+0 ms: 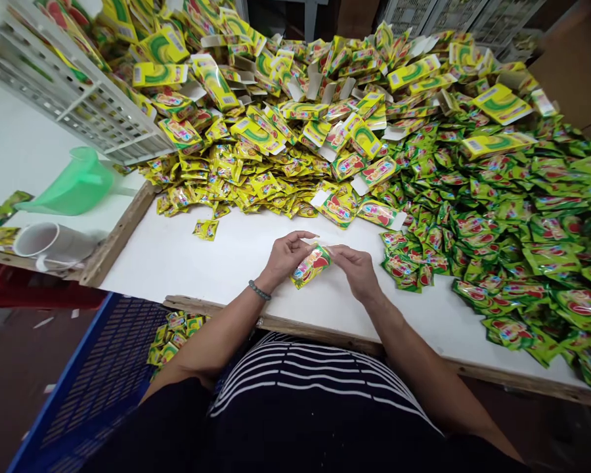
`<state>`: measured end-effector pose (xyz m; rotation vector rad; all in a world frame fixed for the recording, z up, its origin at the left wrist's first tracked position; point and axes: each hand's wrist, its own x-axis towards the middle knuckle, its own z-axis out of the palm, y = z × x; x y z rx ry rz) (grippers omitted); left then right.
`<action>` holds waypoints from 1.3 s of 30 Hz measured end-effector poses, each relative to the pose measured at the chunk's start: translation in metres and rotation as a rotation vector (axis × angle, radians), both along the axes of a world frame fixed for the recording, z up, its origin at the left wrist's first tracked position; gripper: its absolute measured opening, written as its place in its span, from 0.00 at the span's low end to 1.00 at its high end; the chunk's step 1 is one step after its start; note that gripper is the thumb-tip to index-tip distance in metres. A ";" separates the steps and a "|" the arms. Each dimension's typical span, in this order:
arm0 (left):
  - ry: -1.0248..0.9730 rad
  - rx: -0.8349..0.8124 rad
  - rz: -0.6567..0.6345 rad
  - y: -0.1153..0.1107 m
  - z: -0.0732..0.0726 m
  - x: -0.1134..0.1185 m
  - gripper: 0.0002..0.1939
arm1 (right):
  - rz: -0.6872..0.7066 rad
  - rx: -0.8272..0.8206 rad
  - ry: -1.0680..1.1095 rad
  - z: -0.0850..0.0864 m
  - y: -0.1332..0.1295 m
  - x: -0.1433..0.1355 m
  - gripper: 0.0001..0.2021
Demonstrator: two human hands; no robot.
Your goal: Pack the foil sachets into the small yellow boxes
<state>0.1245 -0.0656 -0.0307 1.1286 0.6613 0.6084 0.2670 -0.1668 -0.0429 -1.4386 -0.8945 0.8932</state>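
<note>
White table [167, 263] | yellow packets [261, 187], centre-left | green packets [517, 243], right | heaped boxes [364, 135], back | green scoop [76, 187], white mug [66, 244], left

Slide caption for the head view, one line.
Left hand and right hand hold a printed packet at a white table, cartons heaped beyond.

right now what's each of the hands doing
Left hand: closed, holding a yellow-and-green pack.
Right hand: closed, pinching at the pack's upper end.
</note>
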 end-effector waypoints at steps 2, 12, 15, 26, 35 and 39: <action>-0.005 -0.015 0.019 0.000 0.000 0.000 0.27 | -0.093 0.032 -0.105 -0.002 -0.004 -0.015 0.13; 0.157 0.135 -0.019 0.011 0.014 -0.009 0.23 | -0.102 0.042 -0.402 -0.004 0.006 -0.043 0.16; 0.462 0.434 -0.212 0.024 0.054 -0.043 0.19 | -0.063 0.057 -0.513 0.000 0.014 -0.009 0.15; 1.103 0.847 -0.422 0.026 0.118 -0.126 0.29 | -0.063 -0.456 -0.973 -0.017 0.029 0.113 0.24; 0.883 1.249 -0.513 0.016 0.033 0.023 0.29 | 0.325 -0.108 -0.746 -0.016 0.016 0.049 0.22; 0.905 1.243 -0.530 0.009 0.016 0.027 0.19 | -0.009 -0.246 -0.599 -0.006 0.057 0.086 0.14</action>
